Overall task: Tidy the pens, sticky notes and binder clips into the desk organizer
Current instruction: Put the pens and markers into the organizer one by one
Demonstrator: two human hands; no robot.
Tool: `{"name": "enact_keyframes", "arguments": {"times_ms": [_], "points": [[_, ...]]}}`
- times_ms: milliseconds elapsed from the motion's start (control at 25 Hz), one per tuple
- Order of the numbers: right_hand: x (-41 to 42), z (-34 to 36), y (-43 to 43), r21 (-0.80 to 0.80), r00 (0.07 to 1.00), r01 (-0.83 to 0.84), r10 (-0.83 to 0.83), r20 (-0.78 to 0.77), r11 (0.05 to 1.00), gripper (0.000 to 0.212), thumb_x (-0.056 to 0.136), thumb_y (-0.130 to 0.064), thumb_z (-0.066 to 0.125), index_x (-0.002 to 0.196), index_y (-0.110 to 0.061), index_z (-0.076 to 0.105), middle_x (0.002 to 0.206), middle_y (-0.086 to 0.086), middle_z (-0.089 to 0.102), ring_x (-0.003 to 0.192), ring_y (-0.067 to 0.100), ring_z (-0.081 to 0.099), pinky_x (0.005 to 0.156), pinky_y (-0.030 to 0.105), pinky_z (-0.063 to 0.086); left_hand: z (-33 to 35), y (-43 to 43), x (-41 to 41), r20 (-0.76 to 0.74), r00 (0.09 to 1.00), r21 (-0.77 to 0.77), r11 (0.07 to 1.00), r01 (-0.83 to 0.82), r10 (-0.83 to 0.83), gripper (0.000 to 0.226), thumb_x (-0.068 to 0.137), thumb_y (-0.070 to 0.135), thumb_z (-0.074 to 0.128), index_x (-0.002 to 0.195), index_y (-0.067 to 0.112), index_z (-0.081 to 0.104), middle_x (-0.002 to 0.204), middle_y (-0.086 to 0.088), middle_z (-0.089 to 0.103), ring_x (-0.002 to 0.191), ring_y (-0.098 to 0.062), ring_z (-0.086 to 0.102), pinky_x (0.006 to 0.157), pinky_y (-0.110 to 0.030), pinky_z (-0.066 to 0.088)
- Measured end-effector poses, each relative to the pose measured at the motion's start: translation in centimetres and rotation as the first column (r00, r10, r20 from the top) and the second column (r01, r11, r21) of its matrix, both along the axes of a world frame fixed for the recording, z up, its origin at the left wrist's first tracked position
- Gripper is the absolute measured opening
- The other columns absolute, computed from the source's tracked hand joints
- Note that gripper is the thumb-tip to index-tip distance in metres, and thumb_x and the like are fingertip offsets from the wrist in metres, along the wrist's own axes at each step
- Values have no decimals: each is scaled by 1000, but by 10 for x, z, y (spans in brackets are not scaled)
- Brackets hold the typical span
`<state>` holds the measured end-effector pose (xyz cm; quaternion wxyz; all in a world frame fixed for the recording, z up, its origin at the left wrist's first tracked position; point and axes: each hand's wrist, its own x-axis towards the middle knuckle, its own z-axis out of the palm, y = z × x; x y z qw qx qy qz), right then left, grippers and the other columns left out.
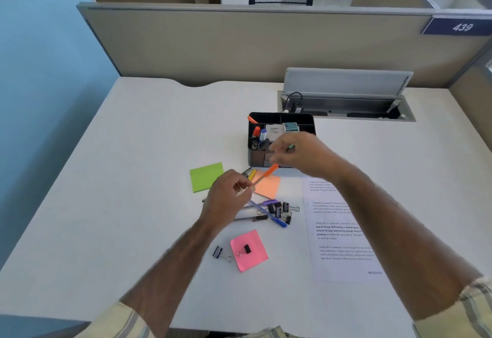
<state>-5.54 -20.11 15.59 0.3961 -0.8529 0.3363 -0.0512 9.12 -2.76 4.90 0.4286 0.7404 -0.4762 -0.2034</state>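
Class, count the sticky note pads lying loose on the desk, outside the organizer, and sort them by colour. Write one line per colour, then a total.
Green square sticky note pad: 1
Orange square sticky note pad: 1
Pink square sticky note pad: 1
Total: 3

Open room lies over the left of the surface point(119, 177), while pens point(269, 215), clips point(278, 208) and note pads point(206, 176) clutter the approach to the organizer point(254, 157), whose back is hemmed by a raised hatch lid point(346, 82).
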Motion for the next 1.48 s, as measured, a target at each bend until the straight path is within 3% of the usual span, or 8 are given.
{"name": "enact_keyframes", "arguments": {"times_ms": [200, 360, 480, 600, 840, 1080, 1280, 1480], "points": [[1, 3, 7, 30, 985, 107, -110, 130, 994, 11, 91, -7, 71, 90, -18, 71, 86, -2, 72, 78, 11, 69, 74, 28, 59, 18, -24, 5, -94, 991, -3, 995, -95, 95, 7, 87, 17, 74, 86, 22, 69, 87, 9, 68, 74, -6, 60, 65, -11, 43], [4, 21, -17, 24, 927, 271, -268, 263, 962, 13, 90, -1, 68, 89, -13, 71, 83, 1, 72, 77, 12, 71, 72, 26, 61, 1, -32, 14, -34, 962, 144, 953, -265, 272, 5, 93, 22, 66, 90, 23, 70, 91, 10, 70, 83, -10, 65, 71, -22, 46], [9, 32, -41, -7, 854, 412, -383, 351, 911, 18, 89, 0, 66, 86, -17, 71, 77, -6, 69, 69, 5, 66, 71, 20, 57, -21, -29, 19, 146, 945, 285, 902, -323, 292, 13, 94, 31, 65, 90, 20, 71, 92, 5, 72, 85, -18, 67, 68, -28, 48], [26, 34, -62, -143, 821, 514, -437, 368, 846, 16, 91, -1, 61, 89, -14, 71, 80, -7, 66, 68, -2, 60, 59, 4, 43, -37, -28, 23, 348, 924, 410, 860, -303, 159, 23, 93, 39, 66, 97, 18, 73, 100, -2, 68, 93, -26, 66, 74, -35, 52], [70, -1, -85, -430, 951, 310, -266, 160, 848, 28, 93, 10, 50, 90, -12, 67, 96, 3, 64, 83, 16, 62, 66, 21, 50, -47, -31, 23, 496, 868, 476, 827, -298, 27, 27, 93, 44, 64, 93, 19, 75, 96, -3, 70, 90, -26, 68, 79, -37, 52], [83, -28, -98, -456, 980, 161, -196, -30, 875, 31, 91, 12, 52, 103, -11, 69, 107, 7, 64, 87, 18, 60, 73, 25, 51, -47, -40, 22, 553, 833, 543, 774, -325, -38, 25, 94, 38, 58, 102, 19, 72, 105, -6, 69, 99, -28, 66, 83, -37, 48], [76, -29, -93, -454, 979, 193, -201, 32, 870, 30, 95, 8, 48, 108, -9, 70, 113, 9, 65, 92, 19, 61, 77, 28, 54, -45, -43, 16, 579, 812, 551, 767, -328, -69, 27, 93, 39, 56, 98, 16, 70, 101, -7, 68, 96, -28, 65, 81, -37, 45], [56, -8, -74, -423, 978, 192, -135, 162, 885, 25, 98, -1, 50, 105, -8, 73, 105, 5, 71, 92, 16, 64, 81, 31, 56, -19, -30, 15, 334, 933, 390, 881, -267, 134, 20, 90, 35, 66, 78, 19, 68, 87, 0, 66, 79, -23, 63, 75, -37, 51]]}}
